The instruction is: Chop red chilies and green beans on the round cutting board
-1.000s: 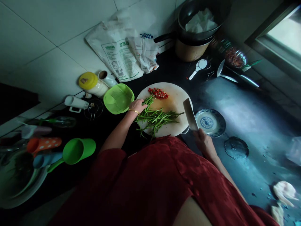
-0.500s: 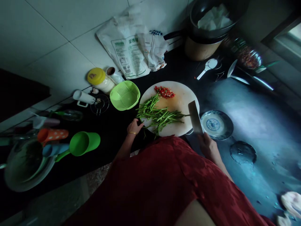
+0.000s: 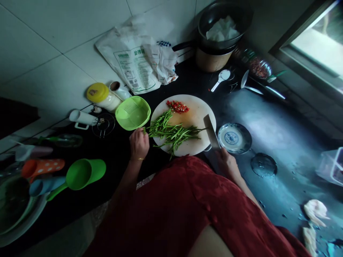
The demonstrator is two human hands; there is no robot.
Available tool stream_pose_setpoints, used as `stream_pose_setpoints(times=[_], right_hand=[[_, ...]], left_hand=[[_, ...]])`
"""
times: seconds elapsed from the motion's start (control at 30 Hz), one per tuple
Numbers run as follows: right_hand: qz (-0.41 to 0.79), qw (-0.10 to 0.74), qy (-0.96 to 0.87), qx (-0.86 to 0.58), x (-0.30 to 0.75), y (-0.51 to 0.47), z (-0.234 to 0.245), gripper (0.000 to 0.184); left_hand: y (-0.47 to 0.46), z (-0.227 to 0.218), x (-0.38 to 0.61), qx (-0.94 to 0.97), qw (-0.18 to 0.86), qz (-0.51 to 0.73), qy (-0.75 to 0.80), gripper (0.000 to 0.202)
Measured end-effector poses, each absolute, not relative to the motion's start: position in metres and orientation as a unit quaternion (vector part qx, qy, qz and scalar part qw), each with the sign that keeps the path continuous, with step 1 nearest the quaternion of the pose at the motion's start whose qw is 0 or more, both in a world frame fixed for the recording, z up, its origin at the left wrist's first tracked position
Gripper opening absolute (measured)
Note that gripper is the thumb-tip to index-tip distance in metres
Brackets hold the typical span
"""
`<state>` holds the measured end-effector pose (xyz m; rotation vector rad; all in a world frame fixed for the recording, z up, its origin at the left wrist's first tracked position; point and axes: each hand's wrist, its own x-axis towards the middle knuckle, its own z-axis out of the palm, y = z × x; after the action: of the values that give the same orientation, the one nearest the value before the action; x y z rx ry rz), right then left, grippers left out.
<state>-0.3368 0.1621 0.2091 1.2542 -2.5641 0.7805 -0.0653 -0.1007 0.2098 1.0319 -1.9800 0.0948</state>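
My left hand (image 3: pixel 139 143) is closed just off the left edge of the round white cutting board (image 3: pixel 197 107). A short bit of green stem (image 3: pixel 144 130) shows at its fingertips. Cut green vegetable stems (image 3: pixel 175 135) lie in a loose heap across the board, some hanging over its near edge. Behind them sits a small pile of chopped red chili (image 3: pixel 177 106). My right hand (image 3: pixel 227 161) grips the handle of a cleaver (image 3: pixel 211 131). Its blade rests over the board's right edge, against the tip of a longer stem.
A green plastic basket (image 3: pixel 133 112) stands left of the board, a patterned plate (image 3: pixel 234 138) to its right. Behind are a white printed bag (image 3: pixel 134 67) and a stacked pot (image 3: pixel 214 57). Green (image 3: pixel 80 175) and orange (image 3: pixel 43 167) scoops lie at left; a ladle (image 3: pixel 249 85) lies at right.
My left hand has moved from the board's near-left edge up towards the basket, now with a bit of stem at its fingers. My right hand still holds the cleaver. The view has shifted rightwards.
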Motion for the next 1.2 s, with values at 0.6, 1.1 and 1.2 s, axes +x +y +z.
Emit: stream_pose_setpoints(times=[0.6,1.1,1.2], right_hand=[[0.151,0.07,-0.912,0.374,-0.324,0.163,0.225,0.023],[0.012,0.054,-0.901,0.431,-0.32,0.135,0.238,0.026],[0.019,0.061,-0.903,0.425,-0.32,0.137,0.236,0.028]], left_hand=[[-0.059,0.223,-0.204,0.329,0.131,0.076,-0.932,0.077],[-0.061,0.231,-0.207,0.307,0.176,-0.003,-0.935,0.091],[-0.06,0.237,-0.207,0.328,0.158,-0.015,-0.931,0.092]])
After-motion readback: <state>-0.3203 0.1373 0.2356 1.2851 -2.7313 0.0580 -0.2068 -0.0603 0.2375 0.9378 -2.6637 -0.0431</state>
